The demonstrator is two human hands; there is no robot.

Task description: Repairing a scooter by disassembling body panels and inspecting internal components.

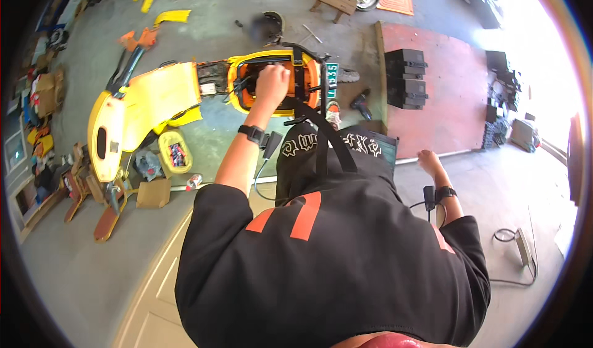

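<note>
A partly stripped yellow scooter stands ahead of me on the left, front end to the left. My left hand is over its rear section, a yellow frame with an orange inside. The fingers are curled closed; whatever they may hold is hidden. Beside the hand, a black strap runs from the rear rack toward my lap. My right hand hangs out to the right, away from the scooter, loosely closed with nothing visible in it. Each wrist wears a black band with a small cabled box.
At the right lies a reddish board with black boxes on it. A power drill is on the floor between board and scooter. A yellow tub of small items stands near the scooter. Beyond are a wooden stool and a T-shaped tool.
</note>
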